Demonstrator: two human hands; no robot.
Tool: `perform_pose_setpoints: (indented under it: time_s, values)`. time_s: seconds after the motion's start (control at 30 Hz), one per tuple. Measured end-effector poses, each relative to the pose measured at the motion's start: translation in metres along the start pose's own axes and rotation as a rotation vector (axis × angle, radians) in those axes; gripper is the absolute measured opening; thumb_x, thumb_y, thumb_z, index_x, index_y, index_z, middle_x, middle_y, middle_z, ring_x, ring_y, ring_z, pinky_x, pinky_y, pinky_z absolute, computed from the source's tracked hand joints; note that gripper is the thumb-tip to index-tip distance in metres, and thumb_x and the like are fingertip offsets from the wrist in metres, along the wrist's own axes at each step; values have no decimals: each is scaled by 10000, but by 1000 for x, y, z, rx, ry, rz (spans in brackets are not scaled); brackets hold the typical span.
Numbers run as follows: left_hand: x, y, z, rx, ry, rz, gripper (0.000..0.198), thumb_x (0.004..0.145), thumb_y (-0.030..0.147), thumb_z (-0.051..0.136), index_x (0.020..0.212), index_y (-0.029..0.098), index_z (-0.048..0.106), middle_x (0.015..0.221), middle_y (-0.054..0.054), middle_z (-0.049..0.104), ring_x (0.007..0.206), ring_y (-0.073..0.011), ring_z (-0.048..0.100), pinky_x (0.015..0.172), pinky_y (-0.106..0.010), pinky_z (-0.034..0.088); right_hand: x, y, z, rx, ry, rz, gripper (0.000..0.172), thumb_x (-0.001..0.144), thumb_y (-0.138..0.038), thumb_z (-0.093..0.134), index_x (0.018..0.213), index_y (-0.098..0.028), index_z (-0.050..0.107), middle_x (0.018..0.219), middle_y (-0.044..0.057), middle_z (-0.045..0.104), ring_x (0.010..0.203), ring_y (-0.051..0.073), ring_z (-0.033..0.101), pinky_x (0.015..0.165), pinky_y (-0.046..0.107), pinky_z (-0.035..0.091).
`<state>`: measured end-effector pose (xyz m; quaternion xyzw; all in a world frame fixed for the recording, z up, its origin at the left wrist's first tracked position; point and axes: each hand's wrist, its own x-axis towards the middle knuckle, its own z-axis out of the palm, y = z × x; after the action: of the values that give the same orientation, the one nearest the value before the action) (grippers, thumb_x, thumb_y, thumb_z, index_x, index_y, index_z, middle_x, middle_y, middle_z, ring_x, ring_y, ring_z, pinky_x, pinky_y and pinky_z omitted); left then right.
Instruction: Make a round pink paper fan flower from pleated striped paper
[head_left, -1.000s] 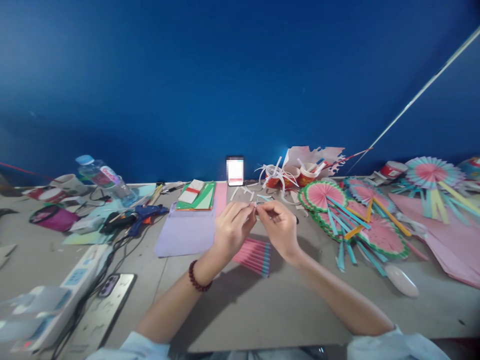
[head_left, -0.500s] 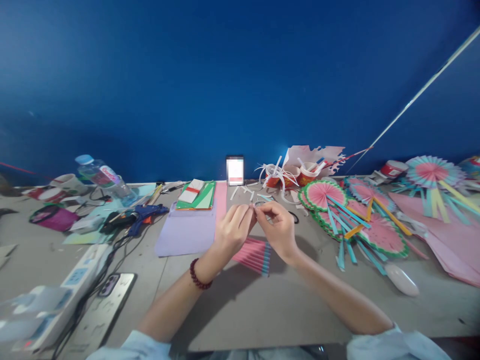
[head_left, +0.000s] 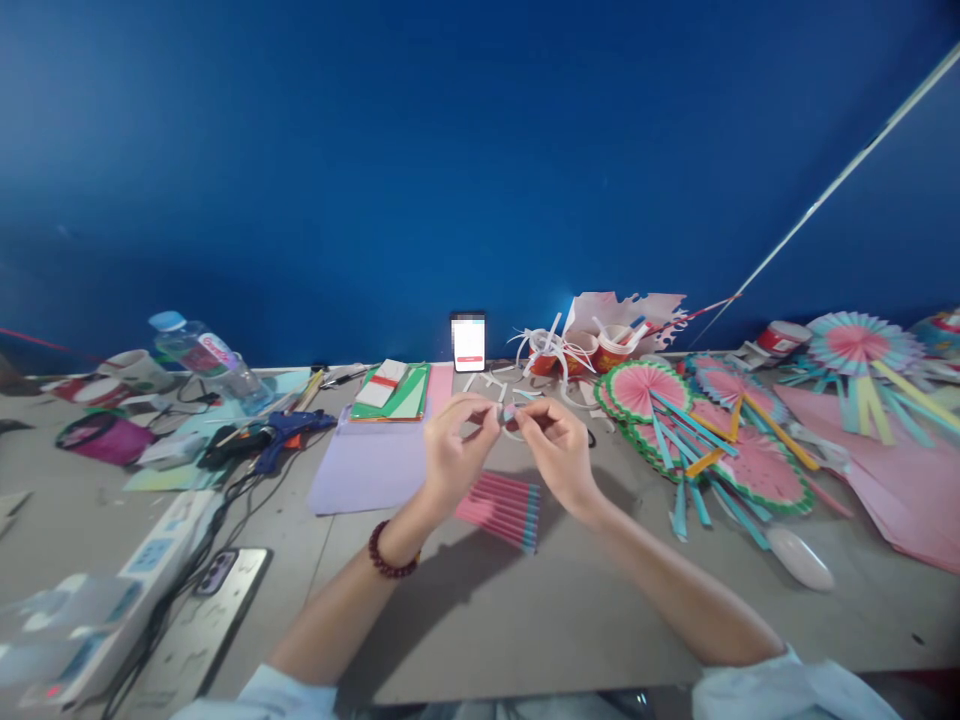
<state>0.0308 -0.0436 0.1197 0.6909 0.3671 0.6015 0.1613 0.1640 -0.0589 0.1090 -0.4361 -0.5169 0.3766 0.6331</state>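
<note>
My left hand [head_left: 461, 450] and my right hand [head_left: 559, 455] are raised over the middle of the desk, fingertips facing each other. Both are closed in a pinch, with a small gap between them. A small greyish-pink piece [head_left: 510, 411] shows at the right fingertips; its kind is too small to tell. Whatever the left fingertips hold cannot be made out. Below the hands lies a pleated pink paper strip [head_left: 501, 510] with blue-green edges, partly hidden by the left hand.
To the left are purple sheets [head_left: 367, 475], a blue glue gun [head_left: 289, 435], a water bottle [head_left: 210, 360], a power strip [head_left: 131, 600] and a phone [head_left: 217, 620]. Another phone [head_left: 469, 342] stands against the wall. Watermelon paper fans [head_left: 649, 390] and a white computer mouse [head_left: 801, 558] lie right.
My hands were together at the fingertips and are now slightly apart. The left hand has shifted a little left, uncovering more of the pleated paper.
</note>
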Motion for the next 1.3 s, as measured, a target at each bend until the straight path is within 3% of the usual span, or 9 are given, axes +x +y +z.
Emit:
perform_pose_setpoints:
  time_s: [0.13,0.3,0.47,0.6,0.77,0.93,1.13,1.23,1.3]
  values:
    - [6,-4,-4,-241,57,-313,147,810,282,605,729,170,654,717,-30,644,647,-123,595,571,-235,494,3,1,0,71,37,39,185,763,-369,661,722,-195,612,676,11,671,658,153,627,631,274,483]
    - [20,-23,-13,-380,256,-680,186,688,345,692,716,167,645,683,-1,616,596,-98,553,475,-187,422,11,8,-3,122,171,-32,179,757,-357,663,724,-195,596,661,-6,648,641,133,606,628,265,478]
    - [35,-60,-23,-545,401,-777,201,613,322,698,667,150,610,634,8,587,560,-76,535,485,-178,384,23,7,-15,155,285,-86,156,769,-328,656,758,-196,573,700,-7,634,677,132,623,692,274,496]
    - [37,-91,-28,-613,565,-967,143,600,238,651,679,162,560,645,30,591,549,-69,572,514,-183,388,35,-2,-28,158,360,-170,161,767,-329,651,777,-202,552,722,-8,621,660,128,618,718,291,504]
    - [30,-108,-32,-628,533,-984,123,655,217,595,642,178,478,655,26,605,596,-82,616,546,-188,403,49,-15,-47,200,505,-262,173,739,-304,673,744,-199,536,732,-4,607,667,122,608,718,294,508]
    - [24,-106,-26,-647,326,-907,174,633,267,679,678,158,551,656,-7,633,623,-112,626,616,-230,452,59,-21,-60,240,493,-296,165,737,-302,671,736,-198,544,709,-25,605,651,114,609,716,299,514]
    - [10,-113,-12,-212,-303,-511,151,719,308,651,796,185,694,684,-54,681,602,-161,609,581,-263,463,58,-10,-62,116,282,-100,199,700,-347,722,732,-191,603,659,-35,623,583,118,612,557,256,508]
    - [-1,-126,-8,78,-473,-305,280,778,238,565,1026,217,692,850,-80,726,697,-197,656,664,-302,496,57,-10,-59,79,140,-22,196,683,-343,733,743,-184,636,692,-17,657,632,131,640,618,278,548]
    - [-6,-132,-7,206,-557,-160,373,812,201,509,1164,218,630,1110,-102,686,917,-226,658,791,-333,497,56,-11,-57,83,62,42,211,667,-354,740,728,-180,637,673,-10,659,631,144,646,637,302,567]
